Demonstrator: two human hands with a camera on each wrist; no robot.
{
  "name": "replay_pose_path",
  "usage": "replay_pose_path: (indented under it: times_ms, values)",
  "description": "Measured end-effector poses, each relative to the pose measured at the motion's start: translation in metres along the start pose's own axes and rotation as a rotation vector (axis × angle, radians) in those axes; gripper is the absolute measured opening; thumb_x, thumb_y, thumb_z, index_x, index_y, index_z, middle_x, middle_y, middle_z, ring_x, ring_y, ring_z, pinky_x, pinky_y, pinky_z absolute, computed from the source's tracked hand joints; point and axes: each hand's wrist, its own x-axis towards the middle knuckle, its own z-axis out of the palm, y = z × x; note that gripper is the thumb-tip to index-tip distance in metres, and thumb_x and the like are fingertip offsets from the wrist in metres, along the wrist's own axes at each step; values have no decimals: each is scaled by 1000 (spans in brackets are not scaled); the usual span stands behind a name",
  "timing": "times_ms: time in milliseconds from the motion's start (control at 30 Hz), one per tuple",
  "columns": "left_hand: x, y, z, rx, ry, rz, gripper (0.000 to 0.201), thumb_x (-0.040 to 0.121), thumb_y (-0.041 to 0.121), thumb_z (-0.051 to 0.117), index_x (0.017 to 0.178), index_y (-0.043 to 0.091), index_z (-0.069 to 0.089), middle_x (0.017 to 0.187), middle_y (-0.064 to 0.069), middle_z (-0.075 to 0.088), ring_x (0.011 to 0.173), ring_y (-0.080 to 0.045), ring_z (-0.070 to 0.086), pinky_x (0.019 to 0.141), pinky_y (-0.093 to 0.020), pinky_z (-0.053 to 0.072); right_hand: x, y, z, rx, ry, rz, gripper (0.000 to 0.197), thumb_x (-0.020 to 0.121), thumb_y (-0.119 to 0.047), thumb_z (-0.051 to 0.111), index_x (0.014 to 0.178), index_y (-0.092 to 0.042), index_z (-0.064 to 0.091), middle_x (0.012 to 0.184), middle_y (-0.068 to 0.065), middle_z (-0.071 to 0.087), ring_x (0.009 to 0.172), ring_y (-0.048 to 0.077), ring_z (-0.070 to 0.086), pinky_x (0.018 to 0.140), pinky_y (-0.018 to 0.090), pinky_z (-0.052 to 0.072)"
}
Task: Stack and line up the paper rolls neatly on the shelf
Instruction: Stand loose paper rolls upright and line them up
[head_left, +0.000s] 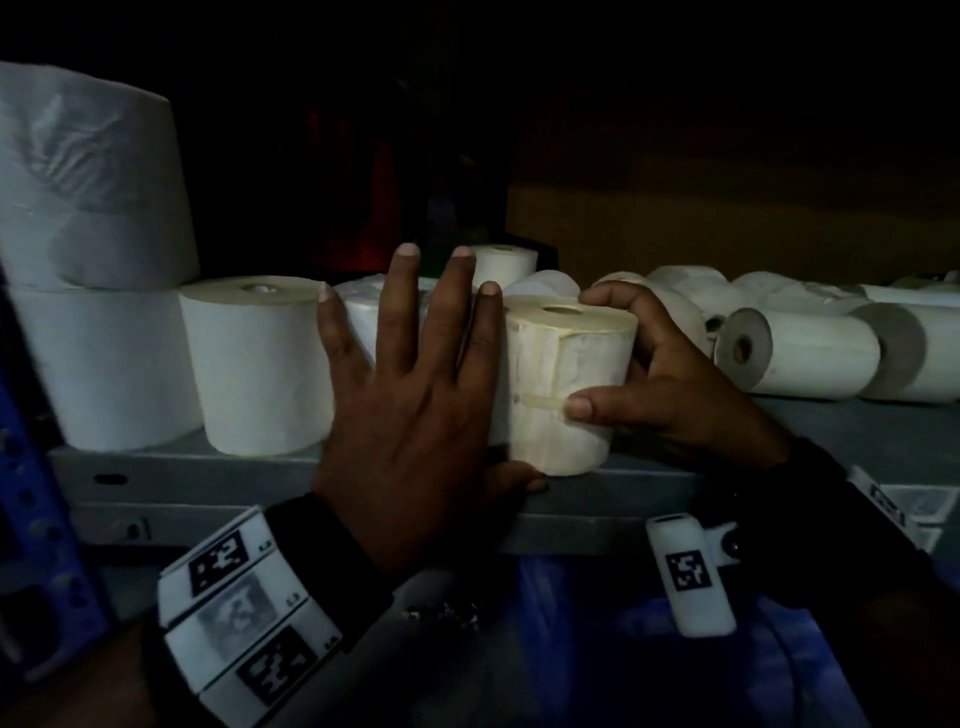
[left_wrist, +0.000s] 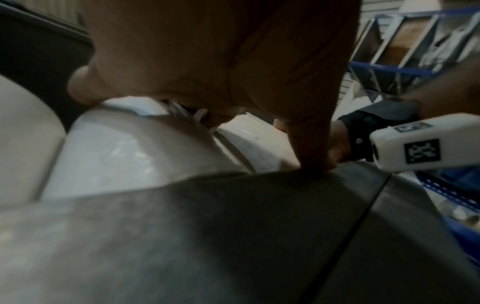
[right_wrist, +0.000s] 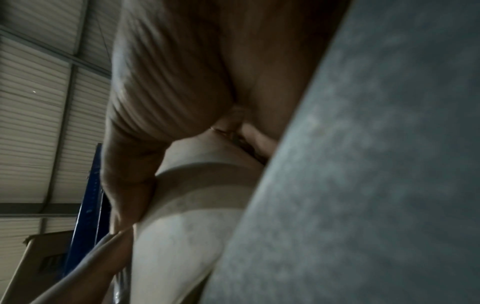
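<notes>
A cream paper roll (head_left: 566, 379) stands upright at the front edge of the grey shelf (head_left: 208, 467). My right hand (head_left: 644, 364) grips it, thumb on its front and fingers curled over its far top rim. My left hand (head_left: 431, 364) lies flat with straight, spread fingers against the roll's left side and a wrapped roll (head_left: 363, 312) behind it; its thumb rests on the shelf edge. Left of them stand two upright white rolls (head_left: 254, 364) (head_left: 104, 364), with a wrapped roll (head_left: 88, 182) stacked on the far-left one. In the right wrist view the held roll (right_wrist: 187, 216) fills the palm.
Several rolls (head_left: 800, 353) lie on their sides on the right half of the shelf, and a small upright roll (head_left: 504, 262) stands further back. A cardboard box (head_left: 727, 234) sits behind them. A blue rack post (head_left: 31, 519) rises at the left.
</notes>
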Motion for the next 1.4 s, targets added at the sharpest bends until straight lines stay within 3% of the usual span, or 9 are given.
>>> replay_pose_path:
  times_ms: [133, 367, 567, 700, 800, 900, 1100, 1267, 1400]
  values:
    - [0, 4, -1, 8, -21, -30, 124, 60, 86, 51, 151, 7, 21, 161, -19, 6, 146, -45, -2, 103, -77, 11, -2, 0, -2, -14, -19, 17, 95, 55, -21, 87, 136, -27, 40, 135, 5, 53, 118, 17, 62, 85, 35, 57]
    - [4, 11, -5, 0, -50, -59, 130, 53, 87, 57, 150, 6, 24, 160, -19, 12, 145, -47, -1, 103, -78, 8, -5, -1, -4, -61, -44, 1, 94, 60, -27, 87, 139, -35, 37, 142, 0, 47, 124, 11, 58, 90, 31, 55]
    - [6, 13, -7, -16, -73, -58, 135, 49, 93, 45, 150, 6, 24, 159, -18, 13, 146, -46, 1, 100, -80, 10, -3, 1, -8, -61, -73, 18, 100, 62, -27, 87, 145, -34, 32, 144, 1, 48, 130, 17, 55, 98, 39, 54]
    - [8, 11, -10, -35, -76, -49, 135, 50, 99, 28, 151, 10, 21, 160, -14, 11, 146, -43, -1, 102, -80, 7, -1, -2, -12, -107, -100, 31, 98, 59, -43, 92, 139, -43, 36, 144, -3, 48, 131, 16, 53, 102, 44, 51]
    - [7, 16, -9, -28, -56, -54, 128, 57, 91, 44, 150, 7, 23, 159, -17, 16, 146, -44, 2, 101, -81, 7, 0, -1, -12, -113, -97, 18, 92, 63, -33, 88, 138, -41, 36, 143, -3, 47, 132, 17, 53, 103, 45, 51]
    - [5, 18, -5, -16, -54, -60, 125, 57, 83, 58, 149, 6, 24, 158, -16, 18, 146, -44, 3, 99, -82, 7, -1, 2, -11, -81, -87, 2, 91, 64, -28, 85, 139, -39, 35, 144, -1, 46, 133, 17, 51, 103, 42, 51]
    - [6, 20, -8, -7, -54, -81, 124, 54, 82, 61, 148, 7, 27, 156, -14, 22, 146, -43, 5, 99, -82, 10, 0, 2, -16, -80, -125, 29, 95, 70, -17, 84, 146, -36, 30, 147, -2, 44, 133, 14, 51, 103, 40, 51]
    - [6, 18, -10, -9, -57, -70, 124, 53, 82, 63, 147, 8, 30, 155, -14, 25, 145, -42, 9, 99, -82, 9, 0, 0, -16, -113, -135, 57, 96, 68, -23, 87, 145, -40, 31, 147, -2, 43, 133, 15, 52, 102, 41, 52]
    - [9, 5, -21, -44, 8, -46, 109, 60, 83, 57, 144, 16, 37, 151, -13, 35, 142, -41, 23, 100, -81, 12, 5, -28, -32, -204, -119, 81, 90, 77, -25, 77, 151, -34, 27, 144, -3, 49, 118, 1, 61, 86, 26, 57]
